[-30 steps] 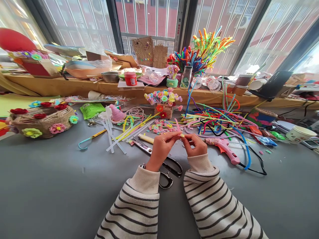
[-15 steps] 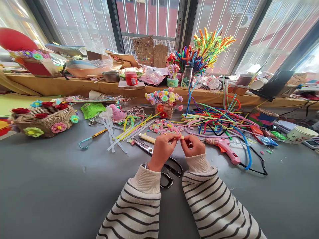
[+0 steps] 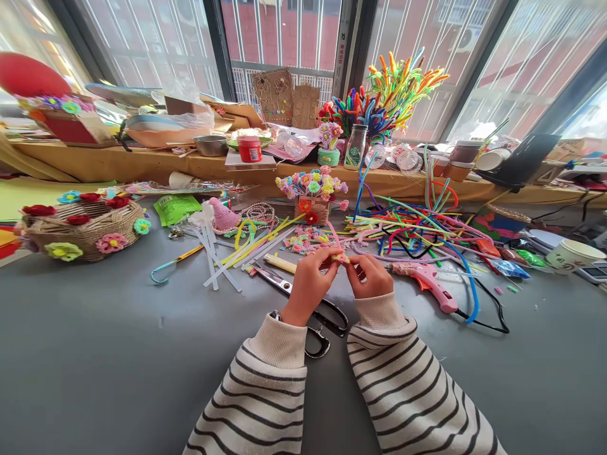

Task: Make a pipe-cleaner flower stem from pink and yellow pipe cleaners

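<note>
Between my hands is a small pink-and-yellow pipe-cleaner flower (image 3: 341, 258), with a pink pipe-cleaner strand (image 3: 334, 235) rising behind it. My left hand (image 3: 312, 283) pinches it from the left with thumb and forefinger. From the right, the fingertips of my right hand (image 3: 370, 278) are closed on the same piece. Large black-handled scissors (image 3: 327, 316) lie partly hidden under my left hand and wrist. Just right of my right hand rests a pink hot glue gun (image 3: 429, 281). Short cut pieces of pipe cleaner (image 3: 308, 241) are heaped behind my hands.
A small basket of flowers (image 3: 313, 205) stands behind the heap. Long pipe cleaners (image 3: 403, 221) tangle at the right. Glue sticks (image 3: 208, 246) and a crochet hook (image 3: 175, 264) lie left. A flower-trimmed woven basket (image 3: 85, 237) is far left, a paper cup (image 3: 573, 256) far right.
The right hand has shifted slightly right and the flower has turned, showing more of its pink and yellow. A pink strand now stands up behind the fingers. Both hands keep their pinch.
</note>
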Available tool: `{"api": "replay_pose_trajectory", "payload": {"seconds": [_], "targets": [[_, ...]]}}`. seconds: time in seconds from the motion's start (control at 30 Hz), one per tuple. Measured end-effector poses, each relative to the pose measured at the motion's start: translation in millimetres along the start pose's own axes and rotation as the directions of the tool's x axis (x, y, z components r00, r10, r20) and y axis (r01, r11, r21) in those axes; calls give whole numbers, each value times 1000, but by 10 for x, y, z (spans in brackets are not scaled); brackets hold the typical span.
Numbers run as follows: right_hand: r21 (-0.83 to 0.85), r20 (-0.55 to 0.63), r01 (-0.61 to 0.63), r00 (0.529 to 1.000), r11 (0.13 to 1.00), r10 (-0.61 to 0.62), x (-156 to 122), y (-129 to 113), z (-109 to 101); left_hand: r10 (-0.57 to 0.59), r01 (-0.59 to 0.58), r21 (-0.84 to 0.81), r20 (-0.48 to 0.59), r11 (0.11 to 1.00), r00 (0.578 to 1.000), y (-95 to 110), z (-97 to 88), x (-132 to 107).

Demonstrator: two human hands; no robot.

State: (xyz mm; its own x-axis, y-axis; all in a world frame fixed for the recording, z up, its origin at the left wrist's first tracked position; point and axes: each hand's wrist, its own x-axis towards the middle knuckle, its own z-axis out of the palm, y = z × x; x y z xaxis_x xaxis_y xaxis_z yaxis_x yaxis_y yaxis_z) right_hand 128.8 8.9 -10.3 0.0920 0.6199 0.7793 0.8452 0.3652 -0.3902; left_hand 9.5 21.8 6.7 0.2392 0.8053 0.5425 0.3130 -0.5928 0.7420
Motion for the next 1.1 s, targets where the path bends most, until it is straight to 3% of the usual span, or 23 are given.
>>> {"api": "replay_pose_trajectory", "payload": {"seconds": [0.2,0.43,0.57,0.87,1.1], "targets": [[-12,-12,-4,1000,1000,4,-16,9,25,14,-14,110,4,994,1000,-8,-3,0],[-32,-7,30,1000,999,-30,-28,16,35,27,-27,46,-1,999,1000,4,8,0],[-63,11,41,999,997,-40,-47,35,51,15,-17,120,13,993,1000,-4,-5,-6],[-89,58,-21,998,996,26,-87,51,86,44,-57,206,64,977,997,-28,-4,2],[8,46,-69,997,998,69,-64,6,86,-1,-7,144,54,990,999,-12,6,-14]]}}
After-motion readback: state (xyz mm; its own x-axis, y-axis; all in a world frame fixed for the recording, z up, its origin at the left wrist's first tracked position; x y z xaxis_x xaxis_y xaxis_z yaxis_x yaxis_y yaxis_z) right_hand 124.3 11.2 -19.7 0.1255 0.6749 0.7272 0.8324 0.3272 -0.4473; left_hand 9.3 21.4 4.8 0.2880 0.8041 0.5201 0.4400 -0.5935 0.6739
